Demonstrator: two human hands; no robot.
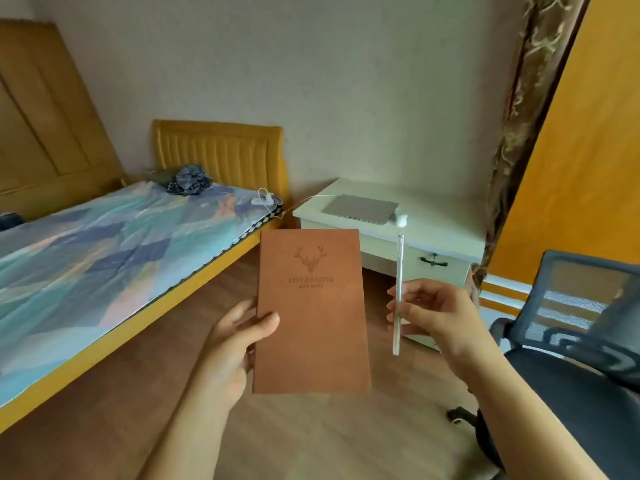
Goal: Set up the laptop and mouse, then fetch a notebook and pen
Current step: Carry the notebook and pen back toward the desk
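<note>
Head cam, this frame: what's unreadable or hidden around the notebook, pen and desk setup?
- Notebook: small line of cover text under the deer emblem is too blurred to read.
- Left hand: fingers hidden behind the notebook; only the thumb shows.
- Pen: middle covered by the right hand.
- Mouse beside the closed laptop: too small to see buttons or cable.
- Office chair: cut off by the right edge.

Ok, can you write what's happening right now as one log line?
left hand: holds brown notebook | right hand: pinches pen upright | desk: closed laptop, white mouse | step: carrying both
</note>
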